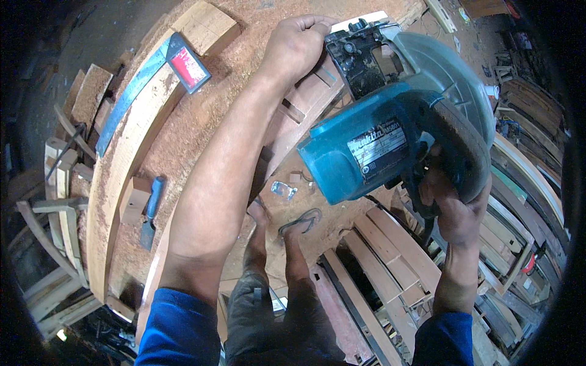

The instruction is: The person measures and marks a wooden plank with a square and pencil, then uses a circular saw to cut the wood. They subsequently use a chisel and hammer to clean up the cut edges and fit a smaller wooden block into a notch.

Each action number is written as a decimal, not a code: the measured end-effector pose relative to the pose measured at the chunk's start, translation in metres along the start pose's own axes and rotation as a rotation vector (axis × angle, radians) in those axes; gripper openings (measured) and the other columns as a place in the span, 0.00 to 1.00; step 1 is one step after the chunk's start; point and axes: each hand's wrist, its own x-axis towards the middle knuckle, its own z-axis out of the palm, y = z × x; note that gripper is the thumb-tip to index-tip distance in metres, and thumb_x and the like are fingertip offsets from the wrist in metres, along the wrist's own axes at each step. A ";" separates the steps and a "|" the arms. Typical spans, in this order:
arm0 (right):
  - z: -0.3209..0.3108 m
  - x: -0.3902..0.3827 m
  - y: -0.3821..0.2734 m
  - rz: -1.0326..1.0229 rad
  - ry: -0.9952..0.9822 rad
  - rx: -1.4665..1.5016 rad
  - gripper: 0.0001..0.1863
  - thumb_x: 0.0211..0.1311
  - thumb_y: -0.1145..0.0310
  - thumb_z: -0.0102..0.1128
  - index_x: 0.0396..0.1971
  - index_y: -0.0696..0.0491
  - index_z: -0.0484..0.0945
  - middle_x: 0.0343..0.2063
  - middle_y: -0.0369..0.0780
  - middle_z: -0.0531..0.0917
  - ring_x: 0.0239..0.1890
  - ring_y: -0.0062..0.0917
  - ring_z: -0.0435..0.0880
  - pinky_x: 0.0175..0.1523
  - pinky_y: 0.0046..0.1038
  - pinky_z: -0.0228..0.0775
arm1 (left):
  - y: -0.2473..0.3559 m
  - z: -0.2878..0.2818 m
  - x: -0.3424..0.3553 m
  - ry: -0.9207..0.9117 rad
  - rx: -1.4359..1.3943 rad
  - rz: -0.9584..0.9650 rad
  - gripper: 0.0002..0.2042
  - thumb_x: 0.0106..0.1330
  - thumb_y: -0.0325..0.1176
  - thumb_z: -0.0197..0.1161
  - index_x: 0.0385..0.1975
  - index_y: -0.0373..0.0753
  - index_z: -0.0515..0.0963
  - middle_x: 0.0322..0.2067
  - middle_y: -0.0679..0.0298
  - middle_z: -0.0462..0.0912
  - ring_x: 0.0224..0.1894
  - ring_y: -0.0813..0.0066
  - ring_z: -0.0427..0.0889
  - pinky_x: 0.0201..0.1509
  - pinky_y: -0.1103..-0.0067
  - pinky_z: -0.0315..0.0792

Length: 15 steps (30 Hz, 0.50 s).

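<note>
Gripping the teal saw [332, 161], right hand [453, 210] curled round its handle [467, 143]; left hand [298, 47] stretched forward, bunched, hold unclear.

The circular saw [395, 110] is teal and black.

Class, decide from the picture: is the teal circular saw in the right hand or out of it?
In: the right hand wraps the handle of the circular saw.
</note>
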 end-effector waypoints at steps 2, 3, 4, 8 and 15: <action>-0.001 -0.002 0.002 0.007 -0.002 0.013 0.28 0.62 0.78 0.63 0.63 0.60 0.70 0.44 0.41 0.80 0.25 0.18 0.79 0.25 0.22 0.70 | -0.001 -0.001 0.003 -0.019 0.015 0.020 0.15 0.74 0.37 0.58 0.49 0.37 0.87 0.41 0.57 0.91 0.42 0.71 0.88 0.52 0.74 0.80; -0.005 -0.002 0.004 0.006 -0.010 -0.006 0.28 0.62 0.78 0.63 0.63 0.59 0.70 0.44 0.41 0.80 0.25 0.18 0.79 0.25 0.22 0.70 | -0.001 -0.004 0.006 -0.044 0.012 0.013 0.15 0.74 0.37 0.57 0.50 0.37 0.87 0.41 0.57 0.91 0.42 0.71 0.88 0.52 0.75 0.80; -0.007 -0.002 0.005 0.005 -0.018 -0.019 0.28 0.62 0.78 0.63 0.63 0.59 0.70 0.43 0.41 0.80 0.25 0.18 0.79 0.25 0.22 0.70 | 0.001 -0.006 0.006 -0.067 0.014 0.006 0.15 0.75 0.37 0.57 0.50 0.38 0.87 0.41 0.57 0.91 0.42 0.71 0.88 0.52 0.75 0.80; -0.011 0.000 0.005 0.011 -0.047 -0.077 0.30 0.61 0.77 0.66 0.64 0.58 0.70 0.43 0.40 0.79 0.26 0.18 0.80 0.25 0.22 0.71 | 0.007 -0.008 0.004 -0.106 -0.048 -0.065 0.15 0.75 0.38 0.57 0.50 0.39 0.87 0.41 0.58 0.91 0.42 0.72 0.88 0.54 0.74 0.79; -0.012 0.009 0.002 -0.007 -0.111 -0.067 0.33 0.58 0.74 0.70 0.65 0.58 0.70 0.43 0.40 0.78 0.26 0.18 0.80 0.24 0.22 0.71 | 0.007 -0.010 0.007 -0.119 -0.005 -0.029 0.19 0.76 0.42 0.52 0.49 0.39 0.88 0.40 0.55 0.91 0.43 0.68 0.88 0.56 0.72 0.78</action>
